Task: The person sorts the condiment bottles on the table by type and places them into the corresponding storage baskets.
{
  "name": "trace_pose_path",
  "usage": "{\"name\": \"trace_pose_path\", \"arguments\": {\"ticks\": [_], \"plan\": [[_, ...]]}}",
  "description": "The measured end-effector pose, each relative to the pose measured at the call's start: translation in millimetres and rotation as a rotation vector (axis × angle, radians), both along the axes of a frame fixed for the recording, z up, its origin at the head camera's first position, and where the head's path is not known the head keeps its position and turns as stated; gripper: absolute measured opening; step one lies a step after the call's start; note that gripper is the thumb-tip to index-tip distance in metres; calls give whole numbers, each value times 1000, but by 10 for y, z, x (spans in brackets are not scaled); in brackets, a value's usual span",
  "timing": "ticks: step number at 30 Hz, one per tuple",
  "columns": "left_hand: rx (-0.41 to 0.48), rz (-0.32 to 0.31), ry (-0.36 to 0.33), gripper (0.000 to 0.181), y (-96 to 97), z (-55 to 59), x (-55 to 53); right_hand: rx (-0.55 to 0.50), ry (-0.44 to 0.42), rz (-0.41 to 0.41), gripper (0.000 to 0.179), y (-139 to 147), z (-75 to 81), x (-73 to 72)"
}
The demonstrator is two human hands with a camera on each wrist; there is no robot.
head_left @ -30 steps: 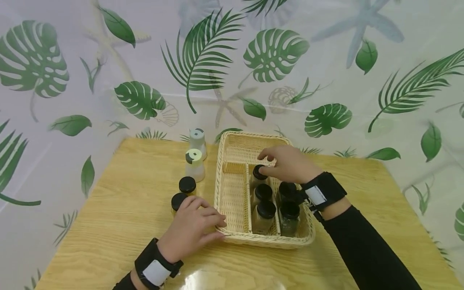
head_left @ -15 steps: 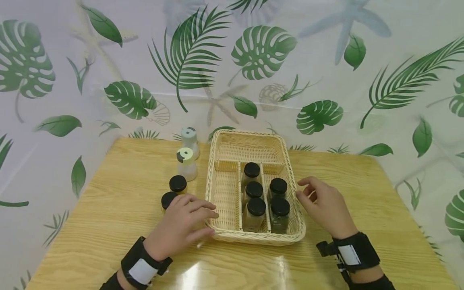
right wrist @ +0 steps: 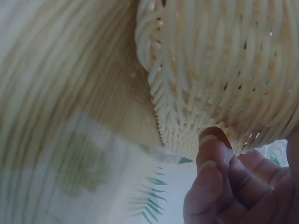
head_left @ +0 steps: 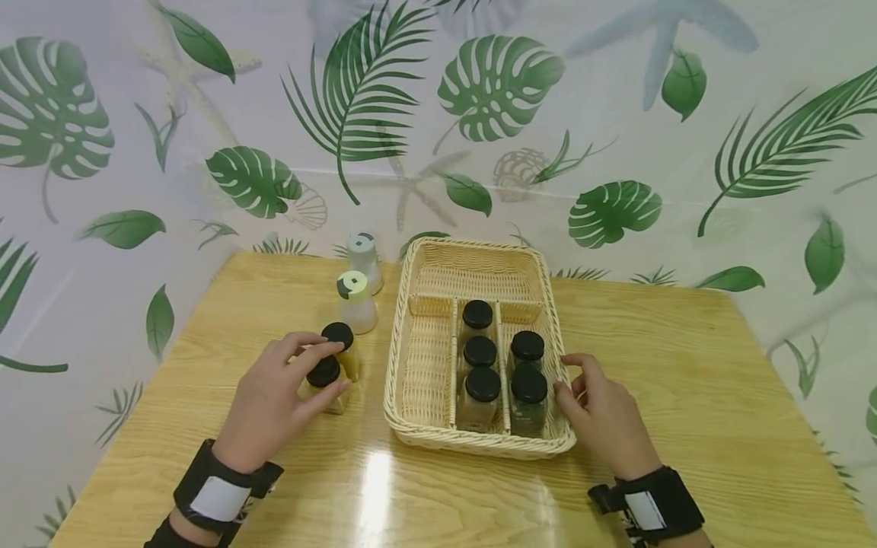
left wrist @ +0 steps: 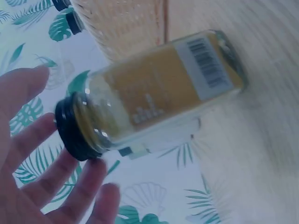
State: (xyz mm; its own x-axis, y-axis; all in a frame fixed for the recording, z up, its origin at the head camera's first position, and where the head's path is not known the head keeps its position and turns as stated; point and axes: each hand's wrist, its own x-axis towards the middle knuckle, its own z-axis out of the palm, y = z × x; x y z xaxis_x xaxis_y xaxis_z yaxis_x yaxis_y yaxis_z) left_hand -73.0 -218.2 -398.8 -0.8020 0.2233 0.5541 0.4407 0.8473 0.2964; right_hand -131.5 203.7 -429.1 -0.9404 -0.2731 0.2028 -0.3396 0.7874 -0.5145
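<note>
My left hand (head_left: 270, 396) is at two black-lidded glass jars on the table, a near jar (head_left: 323, 371) and a far jar (head_left: 338, 335). In the left wrist view, the fingertips meet the black lid of a jar (left wrist: 154, 93) with yellowish-brown contents and a barcode label; the thumb stands apart from it. My right hand (head_left: 610, 415) touches the outer right side of a wicker basket (head_left: 479, 441), its fingers (right wrist: 212, 149) loosely bent below the woven wall. In the basket, three black-lidded jars (head_left: 483, 386) line the middle compartment and two darker jars (head_left: 529, 387) the right one.
Two whitish bottles, one with a pale yellow cap (head_left: 356, 304) and one with a bluish cap (head_left: 363, 262), stand behind the left jars. The basket's left and back compartments show bare weave. A leaf-patterned sheet (head_left: 411, 152) hangs behind the wooden table (head_left: 658, 342).
My right hand let go of the back jar in the middle compartment and moved to the basket's right side. My left hand left the basket's front-left edge and moved left to the jars.
</note>
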Motion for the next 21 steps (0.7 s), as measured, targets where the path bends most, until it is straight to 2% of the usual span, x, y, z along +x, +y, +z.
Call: {"name": "trace_pose_path", "arguments": {"ticks": [9,13,21], "plan": [[-16,58,-68,41,-68,-92,16,-39,-44,-30,39,-3,-23,58],[-10,61,-94,46,-72,-114,19,-40,-36,-39,39,-8,-26,55],[39,68,-73,44,-57,-157,41,-21,-77,-51,50,-35,2,60]]}}
